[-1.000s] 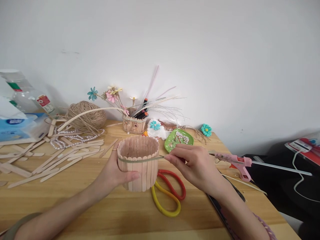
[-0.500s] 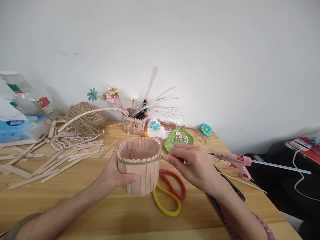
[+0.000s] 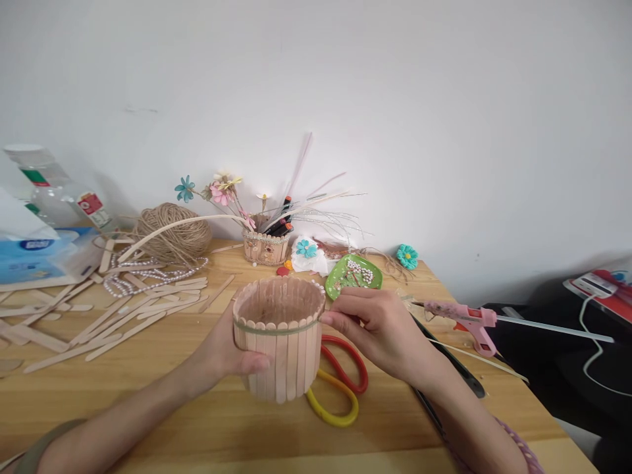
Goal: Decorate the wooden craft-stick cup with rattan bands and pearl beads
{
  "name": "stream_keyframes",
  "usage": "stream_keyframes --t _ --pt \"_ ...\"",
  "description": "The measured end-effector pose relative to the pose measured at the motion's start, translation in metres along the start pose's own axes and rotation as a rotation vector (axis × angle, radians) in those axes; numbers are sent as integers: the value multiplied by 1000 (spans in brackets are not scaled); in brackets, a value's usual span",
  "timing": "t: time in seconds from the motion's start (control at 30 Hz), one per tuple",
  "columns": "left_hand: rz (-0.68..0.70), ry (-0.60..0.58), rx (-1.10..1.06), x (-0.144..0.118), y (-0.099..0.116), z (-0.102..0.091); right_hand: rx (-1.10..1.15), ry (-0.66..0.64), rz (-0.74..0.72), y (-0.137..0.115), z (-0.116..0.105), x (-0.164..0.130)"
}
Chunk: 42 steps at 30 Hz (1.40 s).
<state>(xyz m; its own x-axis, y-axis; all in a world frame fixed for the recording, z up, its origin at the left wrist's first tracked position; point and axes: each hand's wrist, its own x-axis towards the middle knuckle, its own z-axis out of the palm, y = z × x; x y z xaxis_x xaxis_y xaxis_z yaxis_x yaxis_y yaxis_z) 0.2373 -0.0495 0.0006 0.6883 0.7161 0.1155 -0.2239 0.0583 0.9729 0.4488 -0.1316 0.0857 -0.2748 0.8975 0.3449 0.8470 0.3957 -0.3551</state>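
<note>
A round cup made of upright wooden craft sticks (image 3: 279,339) is held just above the wooden table (image 3: 148,401), tilted a little toward me. A thin rubber band (image 3: 257,328) runs around it near the rim. My left hand (image 3: 224,352) grips the cup's left side, thumb across the front. My right hand (image 3: 378,326) touches the cup's right rim, fingertips pinched at the band there. Red and yellow scissors (image 3: 340,388) lie on the table under and behind the cup.
Loose craft sticks (image 3: 113,316), a pearl string (image 3: 148,273) and a twine ball (image 3: 170,230) lie at left, with a tissue pack (image 3: 42,253). A small decorated pot (image 3: 264,247) and green dish (image 3: 353,273) stand behind. A pink glue gun (image 3: 469,319) rests at right near the table's edge.
The cup has tipped so its opening faces me more. My right hand has moved in closer against the cup's right rim; the band is no longer pulled out sideways.
</note>
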Motion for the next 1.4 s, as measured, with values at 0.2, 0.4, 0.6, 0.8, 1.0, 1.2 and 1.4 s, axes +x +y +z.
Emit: stream_keyframes --t 0.2,0.4,0.6,0.8,1.0,1.2,1.4 --pt "-57 16 -52 2 -2 0 -111 75 81 11 5 0" --pt "-131 139 -69 4 12 9 -23 205 -16 6 7 0" --pt "-108 72 -95 3 13 9 197 136 -29 -10 12 7" --pt "-116 24 -68 1 3 6 271 4 0 -13 15 15" --pt "164 64 251 6 -5 -12 228 13 -94 -6 20 9" --pt "477 -71 836 -1 25 -19 125 92 -231 1 37 2" --pt "611 -106 1121 -9 36 -15 10 89 -337 -2 51 4"
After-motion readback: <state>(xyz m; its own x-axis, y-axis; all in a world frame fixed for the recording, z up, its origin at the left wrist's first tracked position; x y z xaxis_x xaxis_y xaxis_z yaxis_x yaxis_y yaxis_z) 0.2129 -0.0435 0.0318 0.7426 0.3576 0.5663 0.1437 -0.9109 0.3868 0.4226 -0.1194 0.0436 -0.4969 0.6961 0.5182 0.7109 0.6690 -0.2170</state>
